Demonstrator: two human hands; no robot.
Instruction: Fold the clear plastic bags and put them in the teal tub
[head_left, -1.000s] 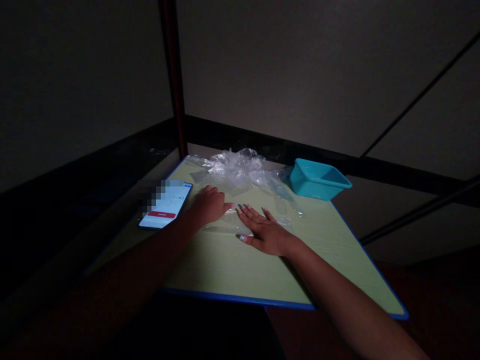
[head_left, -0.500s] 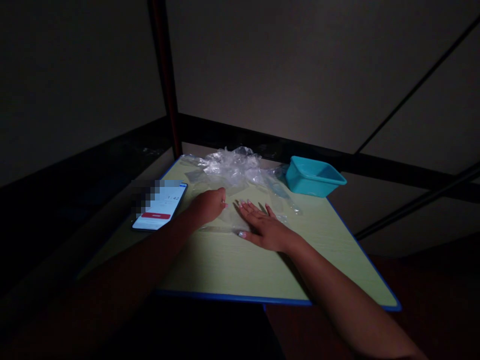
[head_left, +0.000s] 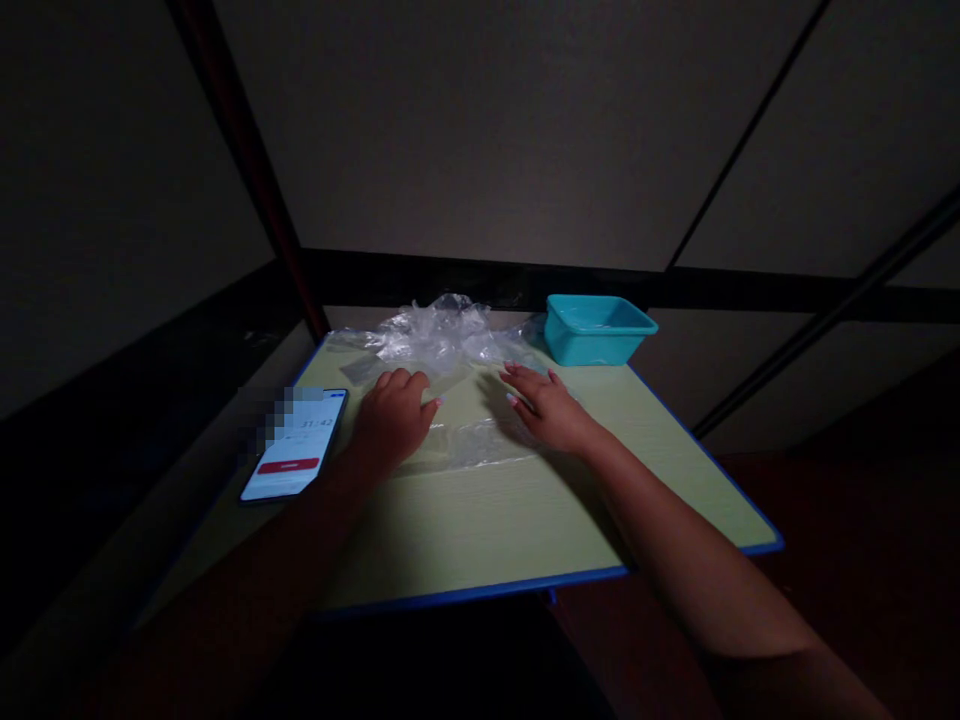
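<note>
On the table lies a clear plastic bag (head_left: 480, 445), spread nearly flat between my hands, its near edge faintly visible. My left hand (head_left: 394, 415) is at the bag's left side, fingers bent and thumb held apart, with nothing visible in its grasp. Over the right side of the bag hovers my right hand (head_left: 549, 408), fingers stretched out, casting a shadow below; I cannot tell whether it touches the plastic. Behind both hands is a crumpled heap of clear plastic bags (head_left: 442, 335).
A lit phone (head_left: 296, 445) lies at the table's left edge beside my left forearm. The turquoise plastic basin (head_left: 596, 345) stands at the back right corner. The pale table (head_left: 480, 540) has a blue rim, and a wall rises behind it.
My left hand has loosened from a pinch and moved slightly left. My right hand has lifted from lying flat and moved slightly away from me. The camera view has turned.
</note>
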